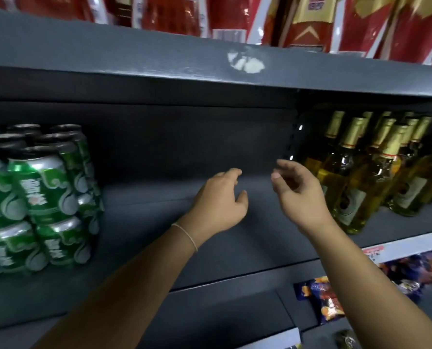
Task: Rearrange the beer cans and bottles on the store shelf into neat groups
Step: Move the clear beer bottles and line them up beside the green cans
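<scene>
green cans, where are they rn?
Head view: the green beer cans sit stacked two high at the far left of the grey shelf, left of both hands, across the gap from the gold-capped bottles.

Only 1 view is given, from a camera worn on the person's head. It faces forward and slightly down into a dark grey metal store shelf (144, 222), close enough that both forearms reach in from the bottom edge. Relative to that shelf, the green stacked beer cans (37, 197) sit at the left edge, the gold-capped glass bottles (361, 177) at the right, and red packages (235, 16) above. Wide-angle bending curves the shelf edges.
</scene>
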Available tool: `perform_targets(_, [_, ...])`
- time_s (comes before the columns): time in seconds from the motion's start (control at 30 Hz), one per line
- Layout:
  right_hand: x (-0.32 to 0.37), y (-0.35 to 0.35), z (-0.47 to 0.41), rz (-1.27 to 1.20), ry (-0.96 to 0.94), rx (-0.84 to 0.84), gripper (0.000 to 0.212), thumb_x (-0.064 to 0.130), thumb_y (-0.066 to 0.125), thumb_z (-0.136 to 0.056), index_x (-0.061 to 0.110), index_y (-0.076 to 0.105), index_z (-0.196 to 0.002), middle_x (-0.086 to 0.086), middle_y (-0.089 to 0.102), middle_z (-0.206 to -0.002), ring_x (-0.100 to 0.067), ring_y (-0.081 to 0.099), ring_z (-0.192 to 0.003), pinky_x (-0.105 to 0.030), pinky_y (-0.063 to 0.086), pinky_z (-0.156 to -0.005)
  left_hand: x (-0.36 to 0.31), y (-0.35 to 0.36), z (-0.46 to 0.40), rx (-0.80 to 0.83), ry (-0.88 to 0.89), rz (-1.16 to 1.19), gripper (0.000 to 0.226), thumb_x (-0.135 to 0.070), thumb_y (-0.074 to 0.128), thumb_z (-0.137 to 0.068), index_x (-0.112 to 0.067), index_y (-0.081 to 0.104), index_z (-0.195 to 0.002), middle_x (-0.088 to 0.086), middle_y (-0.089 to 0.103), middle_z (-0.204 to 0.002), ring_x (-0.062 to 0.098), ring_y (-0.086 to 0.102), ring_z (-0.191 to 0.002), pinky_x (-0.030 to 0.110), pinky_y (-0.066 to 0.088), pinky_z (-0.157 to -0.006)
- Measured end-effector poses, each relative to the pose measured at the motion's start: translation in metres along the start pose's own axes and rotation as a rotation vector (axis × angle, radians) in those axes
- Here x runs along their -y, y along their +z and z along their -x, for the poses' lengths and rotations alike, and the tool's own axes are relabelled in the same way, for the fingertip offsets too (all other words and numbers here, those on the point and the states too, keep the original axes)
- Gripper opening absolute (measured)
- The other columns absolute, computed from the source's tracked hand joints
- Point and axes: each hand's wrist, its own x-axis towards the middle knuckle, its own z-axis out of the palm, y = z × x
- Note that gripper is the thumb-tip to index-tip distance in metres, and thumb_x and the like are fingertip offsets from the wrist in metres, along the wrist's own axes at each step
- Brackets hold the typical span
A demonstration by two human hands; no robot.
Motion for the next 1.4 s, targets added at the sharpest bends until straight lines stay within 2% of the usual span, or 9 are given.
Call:
perform_targets(0.1, [-0.017, -0.032, -0.015, 0.029, 0.002, -0.071, 0.034, 0.016, 0.064, -0.094, 0.014, 0.058, -0.127, 0.001, 0.064, -0.114, -0.001, 0.061, -0.097, -0.010, 0.048, -0.084, -0.021, 0.029, -0.015, 0.038, 0.015, 0.004, 0.052, -0.028, 0.055, -0.092, -0.018, 0.042, -0.141, 0.000, 0.054, -0.131, 0.020, 0.059, -0.106, 0.030, 0.048, -0.093])
perform_targets(0.17, [-0.029, -0.054, -0.027, 0.067, -0.008, -0.140, 0.035, 0.018, 0.066, -0.092, 0.014, 0.059, -0.126, 0.001, 0.065, -0.116, -0.009, 0.062, -0.103, -0.016, 0.050, -0.087, -0.034, 0.047, -0.024, 0.053, 0.020, 0.014, 0.052, -0.027, 0.055, -0.092, -0.018, 0.041, -0.142, 0.000, 0.054, -0.132, 0.020, 0.059, -0.107, 0.028, 0.046, -0.093])
perform_targets(0.3, [-0.051, -0.096, -0.042, 0.161, -0.051, -0.312, 0.035, 0.028, 0.064, -0.090, 0.017, 0.060, -0.123, -0.001, 0.065, -0.117, -0.016, 0.061, -0.109, -0.041, 0.052, -0.097, -0.056, 0.079, -0.038, 0.081, 0.018, 0.032, 0.051, -0.027, 0.055, -0.092, -0.018, 0.043, -0.141, 0.001, 0.054, -0.132, 0.021, 0.059, -0.106, 0.030, 0.046, -0.095])
perform_targets(0.47, [-0.070, -0.137, -0.052, 0.358, -0.113, -0.496, 0.047, 0.023, 0.066, -0.088, 0.009, 0.054, -0.131, -0.013, 0.052, -0.127, -0.030, 0.046, -0.124, -0.033, 0.034, -0.105, -0.078, 0.111, -0.050, 0.120, 0.037, 0.049, 0.051, -0.027, 0.055, -0.092, -0.018, 0.043, -0.141, 0.001, 0.054, -0.133, 0.022, 0.059, -0.106, 0.034, 0.048, -0.095])
perform_targets(0.67, [-0.098, -0.155, -0.057, 0.384, 0.176, -0.368, 0.094, 0.043, 0.080, -0.077, 0.013, 0.029, -0.150, -0.018, 0.036, -0.146, -0.034, 0.034, -0.137, -0.044, 0.033, -0.112, -0.096, 0.134, -0.055, 0.166, 0.076, 0.078, 0.051, -0.025, 0.054, -0.093, -0.016, 0.043, -0.141, 0.003, 0.054, -0.133, 0.023, 0.059, -0.105, 0.032, 0.048, -0.094])
perform_targets(0.77, [-0.106, -0.154, -0.055, 0.362, 0.244, -0.323, 0.106, 0.045, 0.084, -0.072, 0.016, 0.023, -0.152, -0.016, 0.032, -0.151, -0.032, 0.031, -0.140, -0.044, 0.034, -0.111, -0.098, 0.138, -0.054, 0.185, 0.094, 0.083, 0.050, -0.025, 0.054, -0.093, -0.017, 0.043, -0.141, 0.004, 0.054, -0.133, 0.023, 0.059, -0.104, 0.035, 0.049, -0.093])
perform_targets(1.07, [-0.123, -0.152, -0.058, 0.296, 0.231, -0.379, 0.098, 0.035, 0.087, -0.071, 0.021, 0.029, -0.149, -0.013, 0.044, -0.144, -0.031, 0.044, -0.133, -0.045, 0.041, -0.110, -0.078, 0.136, -0.049, 0.217, 0.079, 0.087, 0.053, -0.028, 0.056, -0.092, -0.019, 0.042, -0.142, 0.003, 0.053, -0.132, 0.021, 0.061, -0.101, 0.036, 0.051, -0.092])
perform_targets(1.27, [-0.127, -0.148, -0.045, 0.226, 0.193, -0.375, 0.099, 0.042, 0.088, -0.064, 0.038, 0.029, -0.143, 0.002, 0.046, -0.145, -0.024, 0.048, -0.132, -0.051, 0.046, -0.106, -0.065, 0.129, -0.048, 0.220, 0.063, 0.077, 0.054, -0.027, 0.055, -0.092, -0.019, 0.041, -0.143, 0.001, 0.052, -0.136, 0.020, 0.059, -0.108, 0.029, 0.048, -0.095])
perform_targets(1.4, [-0.124, -0.142, -0.033, 0.157, 0.131, -0.356, 0.092, 0.025, 0.088, -0.070, 0.030, 0.035, -0.144, 0.013, 0.046, -0.133, -0.013, 0.047, -0.127, -0.045, 0.043, -0.110, -0.058, 0.126, -0.047, 0.226, 0.051, 0.079, 0.054, -0.028, 0.055, -0.092, -0.019, 0.041, -0.143, 0.002, 0.052, -0.136, 0.021, 0.060, -0.107, 0.032, 0.048, -0.096])
